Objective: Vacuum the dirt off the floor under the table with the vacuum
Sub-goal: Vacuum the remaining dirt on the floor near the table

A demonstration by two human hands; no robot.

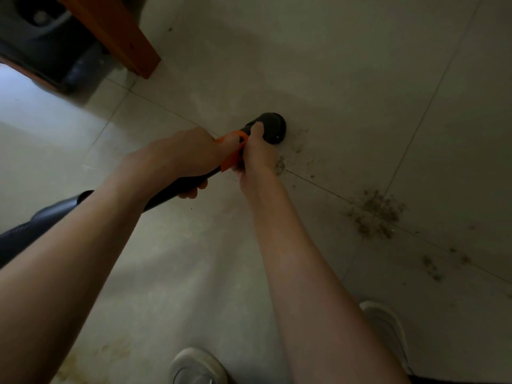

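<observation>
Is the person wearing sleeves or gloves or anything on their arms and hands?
No. Both forearms are bare as far as the picture shows, with no sleeves in view. The left hand and right hand have no gloves, and no watch, bracelet or ring shows. The fingers are bare too.
</observation>
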